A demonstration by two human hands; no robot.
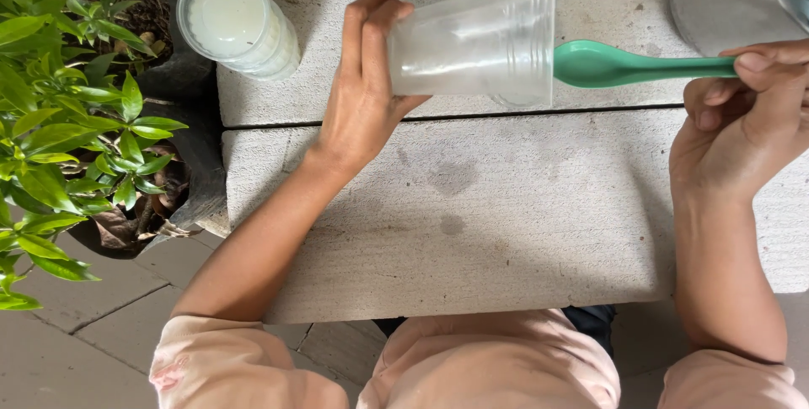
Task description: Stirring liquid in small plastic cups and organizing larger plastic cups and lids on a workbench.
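Nearest you, pink sleeves and lap at the bottom edge, both forearms reaching out over a grey concrete slab (472, 232) with a few damp patches on it. Your left hand (364, 93) wraps the base end of a clear plastic cup (476, 42), fingers curled over its top side, thumb side hidden under it; grip is closed firmly on the cup. The cup lies tipped on its side above the slab, mouth facing right. Your right hand (746, 114) pinches the handle of a green plastic spoon (628, 65), fingers folded tight round it, thumb on top. The spoon's bowl points left and sits right at the cup's rim, just touching or entering the mouth; can't tell which. Left of the slab, a leafy green plant (59, 131) in a dark pot. Further off, a lidded cup of white liquid (236, 21) stands on the back slab, more clear containers along the top edge, and a grey metal vessel (725, 0) at far right
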